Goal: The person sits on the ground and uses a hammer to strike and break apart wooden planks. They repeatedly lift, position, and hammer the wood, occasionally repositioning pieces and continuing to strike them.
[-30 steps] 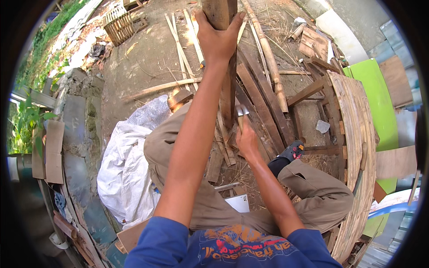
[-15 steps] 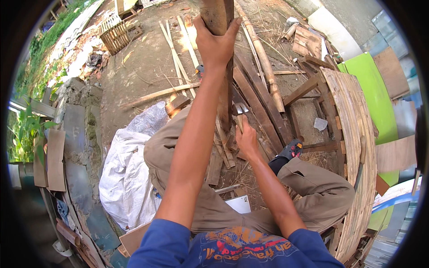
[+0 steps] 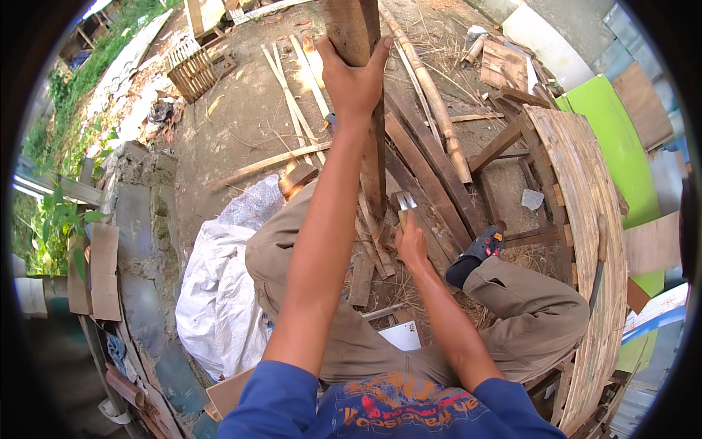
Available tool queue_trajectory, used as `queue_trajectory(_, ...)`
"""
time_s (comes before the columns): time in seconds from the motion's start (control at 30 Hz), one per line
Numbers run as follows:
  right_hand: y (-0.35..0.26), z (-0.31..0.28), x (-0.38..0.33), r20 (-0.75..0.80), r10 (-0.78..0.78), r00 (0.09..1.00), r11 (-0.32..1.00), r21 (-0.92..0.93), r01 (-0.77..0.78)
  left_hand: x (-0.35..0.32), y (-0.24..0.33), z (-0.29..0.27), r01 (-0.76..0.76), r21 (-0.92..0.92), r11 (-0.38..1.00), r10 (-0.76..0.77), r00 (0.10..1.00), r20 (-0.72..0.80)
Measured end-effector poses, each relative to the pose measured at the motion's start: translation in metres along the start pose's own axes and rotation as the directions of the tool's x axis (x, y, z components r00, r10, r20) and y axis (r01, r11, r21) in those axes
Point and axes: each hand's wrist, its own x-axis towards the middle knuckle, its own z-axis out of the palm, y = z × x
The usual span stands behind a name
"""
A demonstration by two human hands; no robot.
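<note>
My left arm reaches out ahead, and my left hand (image 3: pixel 352 84) is closed round a thick brown wooden beam (image 3: pixel 349 25) high in the view. The beam stands on end, its lower part passing behind my forearm to the ground. In my right hand (image 3: pixel 412 243) is a hammer (image 3: pixel 404 200), gripped by its wooden handle. The metal head, with a split claw, is just right of the beam's lower end; I cannot tell whether they touch. Dark planks (image 3: pixel 431 172) lie on the ground beyond the hammer.
A slatted bamboo bench (image 3: pixel 578 271) stands close on my right, with a long-handled blade (image 3: pixel 599 249) on it. White sacking (image 3: pixel 219 300) lies by my left leg, beside a low concrete wall (image 3: pixel 135 227). Bamboo poles (image 3: pixel 431 95), thin strips and a slatted crate (image 3: pixel 191 72) lie farther off.
The hammer has come slightly down toward me and its head has turned a little. My left hand keeps its hold on the beam. The whole view has shifted slightly.
</note>
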Motion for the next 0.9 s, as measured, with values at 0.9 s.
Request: queue_trajectory(0.9, 0.123, -0.028, -0.087, 0.291, 0.491, 0.821, 0.821, -0.47, -0.324, 0.021, -0.011, -0.079, 0.369, -0.341, 0.865, -0.28, 0.917, 0.283)
